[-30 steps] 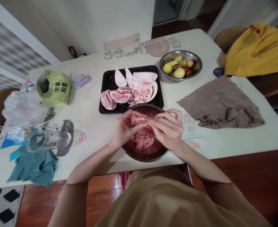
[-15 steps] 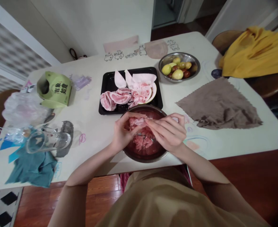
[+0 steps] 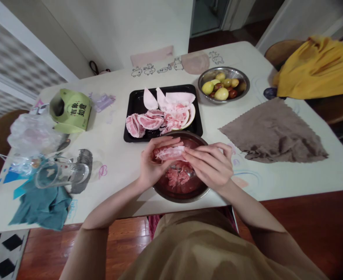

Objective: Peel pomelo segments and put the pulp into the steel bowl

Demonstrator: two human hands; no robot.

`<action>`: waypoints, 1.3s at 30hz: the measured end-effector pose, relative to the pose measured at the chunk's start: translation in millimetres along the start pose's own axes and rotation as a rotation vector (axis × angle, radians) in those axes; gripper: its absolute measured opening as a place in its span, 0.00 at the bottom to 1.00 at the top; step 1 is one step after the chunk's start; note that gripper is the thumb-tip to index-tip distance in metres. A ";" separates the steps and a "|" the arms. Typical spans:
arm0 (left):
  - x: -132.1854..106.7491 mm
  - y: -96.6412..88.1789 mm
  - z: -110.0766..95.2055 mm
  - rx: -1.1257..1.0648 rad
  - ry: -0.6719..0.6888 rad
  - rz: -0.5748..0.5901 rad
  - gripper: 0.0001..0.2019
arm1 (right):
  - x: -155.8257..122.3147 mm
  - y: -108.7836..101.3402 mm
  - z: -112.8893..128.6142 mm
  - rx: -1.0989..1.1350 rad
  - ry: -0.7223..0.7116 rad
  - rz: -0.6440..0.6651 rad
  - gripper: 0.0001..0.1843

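Both my hands meet over a metal bowl (image 3: pixel 162 192) at the table's near edge. My left hand (image 3: pixel 151 165) and my right hand (image 3: pixel 212 166) are closed on one pink pomelo segment (image 3: pixel 169 153), pinching its pale skin between the fingertips. Peeled pink flesh (image 3: pixel 177 176) lies in the bowl below. Just behind it stands a black tray (image 3: pixel 133 103) with pomelo segments (image 3: pixel 144 122) and pale rind pieces (image 3: pixel 171 99).
A steel bowl of small green and red fruit (image 3: pixel 223 86) sits at the back right. A brown cloth (image 3: pixel 272 132) lies to the right, a yellow cloth (image 3: pixel 317 68) on a chair. At left are a glass (image 3: pixel 61 175), a teal cloth (image 3: pixel 44 204), plastic bags (image 3: pixel 33 134) and a green box (image 3: pixel 70 111).
The segment between my fingers has been pulled open wider and shows more pale skin. My hands stay over the bowl; the camera has shifted slightly.
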State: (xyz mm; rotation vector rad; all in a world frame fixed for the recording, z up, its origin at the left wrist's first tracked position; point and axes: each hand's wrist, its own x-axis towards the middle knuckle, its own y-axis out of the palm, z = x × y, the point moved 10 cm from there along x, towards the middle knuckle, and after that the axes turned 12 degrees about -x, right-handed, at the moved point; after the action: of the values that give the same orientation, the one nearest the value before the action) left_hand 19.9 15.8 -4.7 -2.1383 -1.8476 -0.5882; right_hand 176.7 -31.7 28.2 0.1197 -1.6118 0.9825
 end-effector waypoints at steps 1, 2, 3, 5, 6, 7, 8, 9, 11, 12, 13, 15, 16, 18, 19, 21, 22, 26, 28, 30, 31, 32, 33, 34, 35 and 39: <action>-0.8 2.2 2.8 -0.050 -0.019 0.018 0.27 | -0.9 -3.7 4.4 -0.044 -0.037 -0.019 0.11; -1.6 3.3 4.9 -0.091 -0.035 0.030 0.29 | -1.9 -6.5 8.8 -0.085 -0.074 -0.030 0.10; -2.4 3.8 6.4 -0.107 -0.050 0.039 0.29 | -2.6 -8.2 12.4 -0.115 -0.104 -0.032 0.11; -3.5 2.6 5.5 -0.062 -0.055 0.049 0.26 | -3.3 -9.3 15.3 -0.134 -0.127 -0.019 0.12; -3.9 1.4 3.7 -0.015 -0.050 0.052 0.22 | -3.3 -9.2 14.9 -0.131 -0.123 -0.009 0.13; -4.2 -0.1 1.4 0.035 -0.041 0.051 0.19 | -3.2 -8.8 14.0 -0.125 -0.116 -0.001 0.14; -4.5 -1.4 -1.2 0.081 -0.029 0.050 0.16 | -3.1 -8.4 12.5 -0.118 -0.102 0.004 0.15; -4.9 -2.2 -3.9 0.117 -0.015 0.050 0.15 | -3.0 -7.9 10.7 -0.107 -0.086 0.007 0.17; -5.8 -2.6 -8.0 0.163 0.008 0.050 0.16 | -2.7 -8.0 6.5 -0.086 -0.046 -0.002 0.19; -6.2 -1.8 -8.9 0.174 0.012 0.054 0.18 | -2.5 -8.6 4.9 -0.082 -0.029 -0.009 0.19; -6.5 -0.4 -9.6 0.181 0.013 0.062 0.19 | -2.3 -9.5 3.9 -0.084 -0.017 -0.017 0.19; -6.7 3.6 -12.3 0.193 0.028 0.086 0.21 | -1.7 -12.7 4.1 -0.108 -0.015 -0.036 0.17; -6.7 6.1 -14.8 0.202 0.046 0.103 0.20 | -1.4 -14.9 4.9 -0.123 -0.021 -0.044 0.16; -6.8 11.2 -21.9 0.227 0.104 0.148 0.17 | -1.5 -18.7 6.2 -0.146 -0.032 -0.050 0.14; -7.3 13.9 -25.5 0.241 0.139 0.179 0.15 | -1.9 -20.2 6.4 -0.155 -0.037 -0.048 0.14; -10.0 20.5 -30.6 0.277 0.206 0.269 0.16 | -4.0 -21.9 6.7 -0.172 -0.051 -0.031 0.15; -12.3 23.8 -32.7 0.291 0.243 0.320 0.17 | -5.5 -22.6 6.9 -0.180 -0.060 -0.024 0.16; -23.6 31.2 -38.1 0.318 0.393 0.479 0.21 | -14.1 -25.2 9.7 -0.200 -0.114 0.001 0.16; -27.3 32.4 -36.7 0.352 0.425 0.526 0.24 | -18.5 -24.6 11.2 -0.189 -0.132 0.029 0.15; -29.5 31.7 -35.5 0.392 0.450 0.541 0.26 | -21.3 -22.9 10.9 -0.161 -0.124 0.066 0.17; -30.2 30.6 -36.2 0.408 0.469 0.534 0.26 | -21.7 -22.1 10.7 -0.143 -0.118 0.085 0.18; -30.7 29.3 -37.4 0.421 0.488 0.519 0.26 | -21.4 -22.1 11.7 -0.129 -0.122 0.096 0.19; -30.9 28.1 -38.6 0.432 0.505 0.501 0.26 | -20.2 -22.5 13.9 -0.126 -0.141 0.103 0.19; -30.7 27.3 -39.4 0.446 0.514 0.484 0.26 | -18.4 -23.8 17.2 -0.140 -0.170 0.101 0.17; -30.6 27.2 -40.3 0.461 0.522 0.470 0.27 | -16.2 -25.4 21.2 -0.167 -0.207 0.096 0.15; -32.3 32.0 -46.6 0.521 0.578 0.454 0.26 | -7.6 -28.3 32.6 -0.253 -0.318 0.108 0.18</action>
State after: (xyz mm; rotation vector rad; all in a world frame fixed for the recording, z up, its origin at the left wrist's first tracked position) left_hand 41.5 -38.6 24.0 -1.7067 -1.0203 -0.4783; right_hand 170.1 -73.9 37.9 0.0152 -2.0396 0.8623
